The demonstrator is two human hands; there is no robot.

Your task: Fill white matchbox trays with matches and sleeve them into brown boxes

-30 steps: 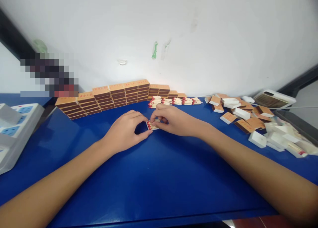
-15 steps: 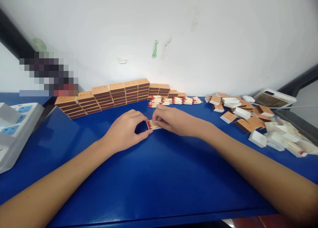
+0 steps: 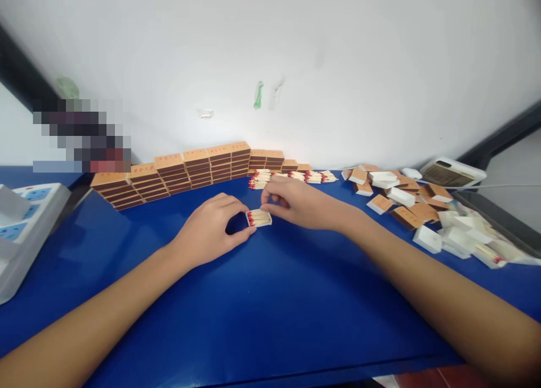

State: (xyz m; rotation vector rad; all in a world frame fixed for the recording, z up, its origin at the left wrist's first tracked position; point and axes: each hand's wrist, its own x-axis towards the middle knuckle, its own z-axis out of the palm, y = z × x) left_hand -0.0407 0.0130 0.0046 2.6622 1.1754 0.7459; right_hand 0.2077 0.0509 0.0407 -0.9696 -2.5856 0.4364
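Observation:
A small white matchbox tray (image 3: 259, 217) filled with red-tipped matches lies on the blue table (image 3: 270, 309). My left hand (image 3: 211, 230) pinches the tray's left end between thumb and fingers. My right hand (image 3: 300, 204) has its fingers curled, with the tips touching the tray's far right edge. Behind the hands lie loose bundles of matches (image 3: 291, 177). Further back, stacks of closed orange matchboxes (image 3: 177, 171) line the wall.
A heap of orange sleeves and white trays (image 3: 418, 207) covers the table's right side. A phone (image 3: 454, 172) with a cable lies behind it. A white power strip (image 3: 21, 230) sits at the left edge. The white wall stands close behind.
My right hand has lifted slightly off the tray, so the matches in it show more fully. The view has tilted, shifting everything a little down and left.

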